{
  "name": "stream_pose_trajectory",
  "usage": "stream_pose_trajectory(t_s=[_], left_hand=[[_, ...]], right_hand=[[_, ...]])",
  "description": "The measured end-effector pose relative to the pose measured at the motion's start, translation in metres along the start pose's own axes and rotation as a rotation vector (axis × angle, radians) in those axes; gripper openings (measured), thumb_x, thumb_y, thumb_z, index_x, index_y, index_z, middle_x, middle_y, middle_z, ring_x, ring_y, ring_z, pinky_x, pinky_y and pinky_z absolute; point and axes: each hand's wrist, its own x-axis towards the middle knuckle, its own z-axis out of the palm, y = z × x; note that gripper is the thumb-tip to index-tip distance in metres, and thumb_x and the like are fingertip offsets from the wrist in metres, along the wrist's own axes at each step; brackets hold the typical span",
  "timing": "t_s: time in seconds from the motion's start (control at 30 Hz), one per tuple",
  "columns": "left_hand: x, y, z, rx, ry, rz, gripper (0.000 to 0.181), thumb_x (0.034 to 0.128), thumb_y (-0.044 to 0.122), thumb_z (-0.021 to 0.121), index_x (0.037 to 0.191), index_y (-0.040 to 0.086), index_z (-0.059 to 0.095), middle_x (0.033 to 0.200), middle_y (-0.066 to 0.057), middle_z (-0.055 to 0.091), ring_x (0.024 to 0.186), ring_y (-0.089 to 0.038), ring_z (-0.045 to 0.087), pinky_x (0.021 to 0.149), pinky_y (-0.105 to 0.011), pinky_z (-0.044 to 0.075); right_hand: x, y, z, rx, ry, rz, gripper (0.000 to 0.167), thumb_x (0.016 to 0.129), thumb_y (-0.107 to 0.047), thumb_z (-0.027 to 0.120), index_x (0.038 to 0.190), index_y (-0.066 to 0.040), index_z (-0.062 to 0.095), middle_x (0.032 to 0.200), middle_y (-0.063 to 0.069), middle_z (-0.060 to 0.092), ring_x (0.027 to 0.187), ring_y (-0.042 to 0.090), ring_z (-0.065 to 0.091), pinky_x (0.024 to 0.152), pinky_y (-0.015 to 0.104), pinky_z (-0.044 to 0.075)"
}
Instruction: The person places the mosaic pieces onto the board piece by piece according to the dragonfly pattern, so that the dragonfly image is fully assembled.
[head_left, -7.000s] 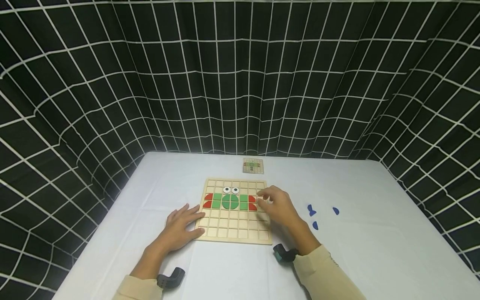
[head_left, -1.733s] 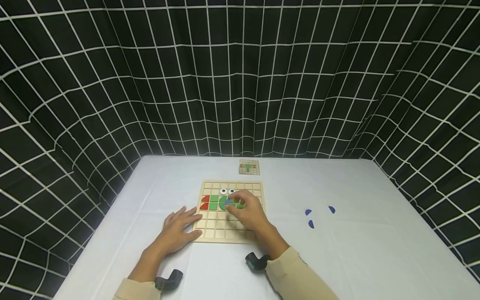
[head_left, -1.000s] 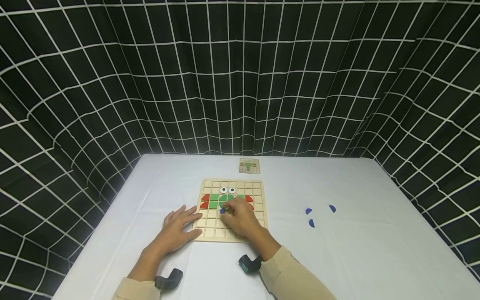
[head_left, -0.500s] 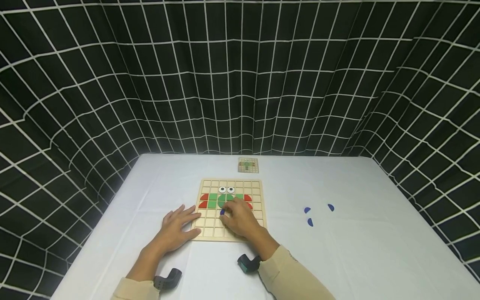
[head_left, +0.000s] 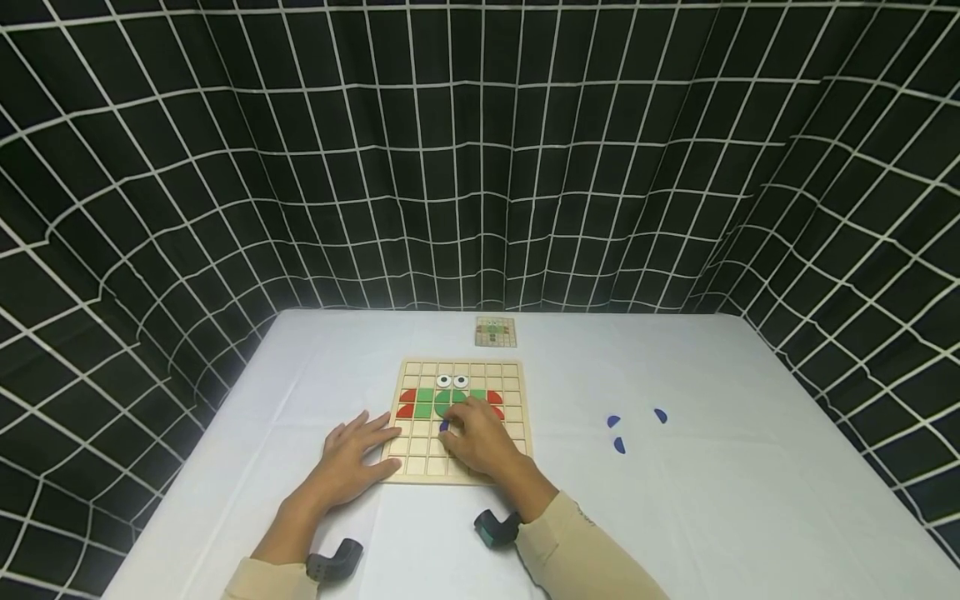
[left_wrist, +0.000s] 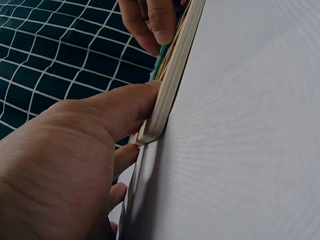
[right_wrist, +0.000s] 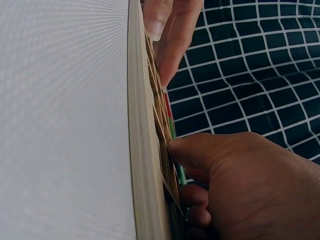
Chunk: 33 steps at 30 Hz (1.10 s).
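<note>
A wooden grid board (head_left: 420,467) lies flat on the table. It bears green squares, a green circle (head_left: 444,402), red quarter-round pieces (head_left: 407,403) and two eye pieces (head_left: 452,382). My right hand (head_left: 480,437) is over the board's middle, pinching a blue half-round piece (head_left: 444,426) at a cell just below the green circle. That hand covers part of the pattern. My left hand (head_left: 352,462) rests at the board's left edge with fingers spread, thumb and a finger on its rim; the left wrist view shows the thumb on the board's edge (left_wrist: 167,100).
Three blue half-round pieces (head_left: 618,445) lie on the white cloth (head_left: 720,492) right of the board. Behind the board is a small pattern card (head_left: 495,332). A black curtain with white grid lines (head_left: 480,167) surrounds the table's back and sides.
My right hand has left the board's right side and now has a blue piece, lowered below the green circle. Several blue pieces lay on the cloth earlier, now three. My left hand stays put.
</note>
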Motion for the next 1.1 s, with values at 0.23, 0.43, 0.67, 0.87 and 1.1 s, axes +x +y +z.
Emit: stream_pose_trajectory(t_s=[0.23, 0.43, 0.67, 0.87, 1.1], left_hand=[[0.000, -0.002, 0.001, -0.001, 0.001, 0.009, 0.053, 0.0847, 0.041, 0.072, 0.132, 0.019, 0.061, 0.149, -0.004, 0.041, 0.142, -0.034, 0.019, 0.112, -0.055, 0.000], [-0.001, -0.002, 0.001, 0.005, 0.011, 0.011, 0.052, 0.0843, 0.041, 0.073, 0.131, 0.019, 0.062, 0.148, -0.005, 0.042, 0.142, -0.034, 0.020, 0.112, -0.056, 0.001], [0.000, 0.000, 0.001, 0.015, 0.014, 0.004, 0.053, 0.0842, 0.044, 0.071, 0.131, 0.020, 0.062, 0.148, -0.005, 0.042, 0.142, -0.035, 0.020, 0.112, -0.057, 0.002], [0.002, 0.000, 0.001, 0.020, 0.013, -0.003, 0.052, 0.0842, 0.043, 0.072, 0.130, 0.020, 0.062, 0.148, -0.005, 0.043, 0.142, -0.035, 0.019, 0.112, -0.057, 0.002], [0.001, 0.000, 0.001, 0.012, 0.008, 0.001, 0.053, 0.0842, 0.042, 0.072, 0.131, 0.019, 0.062, 0.148, -0.005, 0.043, 0.142, -0.034, 0.019, 0.112, -0.056, 0.002]], right_hand=[[0.001, 0.000, 0.001, 0.018, 0.012, 0.007, 0.023, 0.085, -0.018, 0.070, 0.107, -0.012, 0.071, 0.087, -0.008, 0.054, 0.083, 0.011, 0.049, 0.073, 0.028, 0.048], [0.000, -0.001, -0.003, 0.071, 0.046, -0.031, 0.023, 0.086, -0.018, 0.071, 0.108, -0.010, 0.070, 0.089, -0.005, 0.057, 0.082, 0.011, 0.051, 0.072, 0.028, 0.048], [-0.002, -0.009, -0.023, 0.208, 0.193, -0.143, 0.022, 0.085, -0.013, 0.074, 0.105, -0.005, 0.070, 0.087, 0.004, 0.062, 0.081, 0.021, 0.057, 0.068, 0.030, 0.050], [-0.006, -0.016, -0.051, 0.226, 0.284, -0.201, 0.020, 0.083, -0.009, 0.075, 0.103, -0.008, 0.070, 0.088, 0.003, 0.063, 0.081, 0.025, 0.059, 0.069, 0.037, 0.051], [-0.016, -0.018, -0.092, 0.242, 0.366, -0.246, 0.021, 0.082, -0.007, 0.076, 0.103, -0.006, 0.071, 0.088, 0.003, 0.063, 0.080, 0.016, 0.056, 0.070, 0.038, 0.051]])
